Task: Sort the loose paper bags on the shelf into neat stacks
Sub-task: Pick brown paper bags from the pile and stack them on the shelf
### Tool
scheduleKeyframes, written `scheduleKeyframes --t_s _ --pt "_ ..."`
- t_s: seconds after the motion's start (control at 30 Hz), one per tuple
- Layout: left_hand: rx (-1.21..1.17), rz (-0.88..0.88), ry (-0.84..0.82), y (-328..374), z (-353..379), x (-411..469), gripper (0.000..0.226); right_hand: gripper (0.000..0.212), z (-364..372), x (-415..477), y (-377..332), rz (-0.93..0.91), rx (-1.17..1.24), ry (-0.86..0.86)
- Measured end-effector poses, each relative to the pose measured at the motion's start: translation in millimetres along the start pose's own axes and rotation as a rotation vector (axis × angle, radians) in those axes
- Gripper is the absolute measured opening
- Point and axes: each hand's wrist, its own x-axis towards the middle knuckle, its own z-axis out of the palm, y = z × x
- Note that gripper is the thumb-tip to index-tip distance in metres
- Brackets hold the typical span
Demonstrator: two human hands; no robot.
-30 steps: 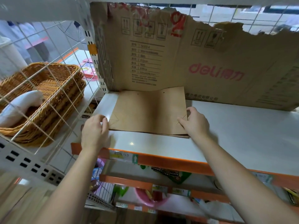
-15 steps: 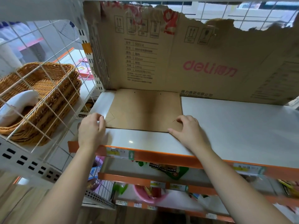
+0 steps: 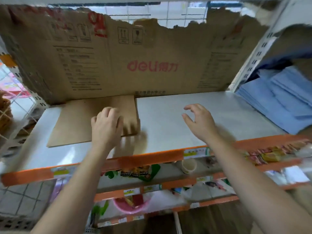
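A flat stack of brown paper bags (image 3: 81,120) lies on the left part of the white shelf (image 3: 177,115), its back edge against the cardboard. My left hand (image 3: 106,125) hovers over the stack's front right part, fingers loosely curled, holding nothing; whether it touches the bags is unclear through the blur. My right hand (image 3: 199,122) is above bare shelf to the right of the stack, fingers spread and empty. A pile of blue paper bags (image 3: 276,102) sits on the neighbouring shelf at the far right.
A torn brown cardboard sheet (image 3: 135,65) with red print stands along the back of the shelf. A white upright post (image 3: 253,56) separates the blue pile from this shelf. Lower shelves with orange edges (image 3: 143,159) hold snacks, a cup and a pink basin.
Both hands have let go of the brown stack's front corners and shifted right. The view has swung right, hiding the wicker basket and revealing the blue pile.
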Motion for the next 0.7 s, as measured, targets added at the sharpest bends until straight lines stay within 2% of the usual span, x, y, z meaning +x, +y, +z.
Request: scheduleKeyframes --t_s 0.33,0.53,0.7 --pt "-0.121 0.292 -0.092 266 63 9 0.032 0.026 -177 -54 163 0.094 -0.128 0.195" --pt "-0.145 0.344 -0.118 402 99 -6 0.034 0.025 -266 -83 259 0.078 -0.174 0.255" --pt "-0.163 0.347 -0.160 478 119 -17 0.034 0.027 -309 -95 312 0.079 -0.177 0.277"
